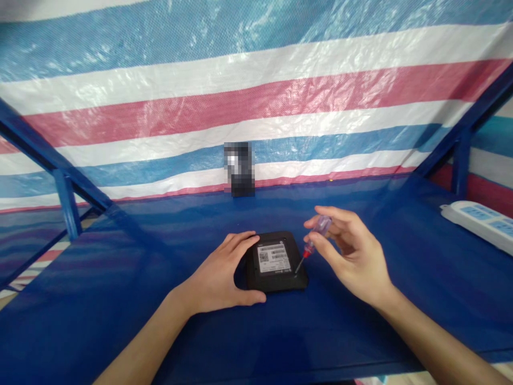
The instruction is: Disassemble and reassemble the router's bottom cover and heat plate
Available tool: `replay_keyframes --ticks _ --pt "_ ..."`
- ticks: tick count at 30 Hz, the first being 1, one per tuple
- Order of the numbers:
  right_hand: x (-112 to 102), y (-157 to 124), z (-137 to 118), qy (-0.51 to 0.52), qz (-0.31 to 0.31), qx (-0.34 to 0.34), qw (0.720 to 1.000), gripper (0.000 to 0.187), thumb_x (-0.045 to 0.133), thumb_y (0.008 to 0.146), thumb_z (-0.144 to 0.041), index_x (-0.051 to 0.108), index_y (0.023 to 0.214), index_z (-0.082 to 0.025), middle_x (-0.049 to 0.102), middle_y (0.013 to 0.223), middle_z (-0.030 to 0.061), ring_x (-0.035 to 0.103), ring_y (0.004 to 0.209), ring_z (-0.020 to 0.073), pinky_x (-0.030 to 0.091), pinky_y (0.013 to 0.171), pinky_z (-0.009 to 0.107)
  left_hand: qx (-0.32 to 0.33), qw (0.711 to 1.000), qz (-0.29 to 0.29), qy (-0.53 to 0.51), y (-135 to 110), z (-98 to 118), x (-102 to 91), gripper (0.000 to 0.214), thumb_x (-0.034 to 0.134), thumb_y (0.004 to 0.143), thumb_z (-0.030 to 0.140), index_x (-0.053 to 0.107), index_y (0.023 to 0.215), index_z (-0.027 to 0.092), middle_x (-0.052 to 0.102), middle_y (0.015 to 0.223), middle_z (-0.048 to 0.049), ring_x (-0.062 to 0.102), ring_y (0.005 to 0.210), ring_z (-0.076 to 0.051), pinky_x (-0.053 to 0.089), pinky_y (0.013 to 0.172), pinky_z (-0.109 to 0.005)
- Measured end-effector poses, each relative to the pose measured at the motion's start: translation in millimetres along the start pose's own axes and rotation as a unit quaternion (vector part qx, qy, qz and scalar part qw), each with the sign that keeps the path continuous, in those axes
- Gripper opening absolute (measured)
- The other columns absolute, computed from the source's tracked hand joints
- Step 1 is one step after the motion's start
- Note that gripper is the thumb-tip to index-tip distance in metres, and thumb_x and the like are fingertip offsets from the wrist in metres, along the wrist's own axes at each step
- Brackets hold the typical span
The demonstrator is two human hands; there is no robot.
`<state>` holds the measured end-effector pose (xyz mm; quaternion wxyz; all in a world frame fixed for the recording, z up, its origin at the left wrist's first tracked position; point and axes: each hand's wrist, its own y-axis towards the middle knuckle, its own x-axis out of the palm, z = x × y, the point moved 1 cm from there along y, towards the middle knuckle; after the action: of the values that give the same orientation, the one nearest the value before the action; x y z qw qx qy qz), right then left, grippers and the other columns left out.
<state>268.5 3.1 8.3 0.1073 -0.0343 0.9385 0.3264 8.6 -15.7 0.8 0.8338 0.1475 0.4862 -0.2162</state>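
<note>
On the blue tabletop point(200, 342), a black box point(276, 282) lies between the hands; the left hand point(220, 275), spread wide, holds its left side. The right hand point(356, 256) pinches a screwdriver point(308, 249), its long axis slanting down leftward to the box's near right corner.

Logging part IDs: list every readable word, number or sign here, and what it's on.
No words or numbers legible.
White label on the black box: QR code and barcodes visible; print too small and blurred.
Power strip: no legible text.
Dark pixelated object at the back: nothing legible.
</note>
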Motion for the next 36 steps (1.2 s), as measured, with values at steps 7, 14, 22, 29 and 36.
replay_keyframes --ticks 7,14,22,29,36 --pt "-1 -4 -3 0.004 -0.029 -0.049 0.998 0.039 0.071 0.088 -0.015 0.057 0.12 -0.031 0.073 0.106 0.0019 0.073 0.083 0.0142 0.061 0.079 0.03 0.0 1.0 -0.004 -0.009 -1 -1 1.2 0.094 0.081 0.075 0.05 0.035 0.151 0.02 0.035 0.161 -0.0154 0.034 0.147 -0.036 0.033 0.12 -0.056" --pt "-2 1 -6 0.01 0.003 -0.037 0.999 0.023 0.068 0.092 -0.021 0.065 0.114 -0.028 0.075 0.096 0.0029 0.074 0.076 0.0149 0.062 0.07 0.028 -0.007 1.0 0.001 -0.007 -3 -5 3.5 0.095 0.08 0.077 0.05 0.031 0.153 0.019 0.031 0.163 -0.0163 0.03 0.149 -0.035 0.031 0.121 -0.056" --pt "1 2 -3 0.027 0.002 -0.036 0.999 0.029 0.074 0.087 -0.021 0.067 0.114 -0.031 0.073 0.099 0.0004 0.073 0.08 0.0127 0.063 0.074 0.025 -0.006 1.0 -0.002 0.0 0 -4 2.3 0.094 0.079 0.077 0.051 0.033 0.151 0.018 0.036 0.159 -0.0164 0.033 0.148 -0.035 0.031 0.121 -0.057" --pt "1 5 -5 0.073 0.052 0.003 0.996 0.032 0.064 0.094 -0.021 0.058 0.125 -0.03 0.077 0.101 0.0017 0.076 0.078 0.0127 0.064 0.074 0.026 -0.007 1.0 0.008 -0.01 0 -5 3.4 0.095 0.082 0.074 0.049 0.035 0.15 0.018 0.039 0.158 -0.0161 0.036 0.145 -0.036 0.033 0.121 -0.055" --pt "0 10 0 0.089 0.119 0.026 0.989 0.028 0.07 0.091 -0.025 0.06 0.117 -0.028 0.078 0.099 0.001 0.077 0.075 0.0131 0.064 0.072 0.026 -0.001 1.0 0.015 -0.021 0 -6 5.4 0.096 0.082 0.073 0.053 0.036 0.151 0.022 0.04 0.157 -0.0146 0.036 0.145 -0.036 0.032 0.121 -0.056"
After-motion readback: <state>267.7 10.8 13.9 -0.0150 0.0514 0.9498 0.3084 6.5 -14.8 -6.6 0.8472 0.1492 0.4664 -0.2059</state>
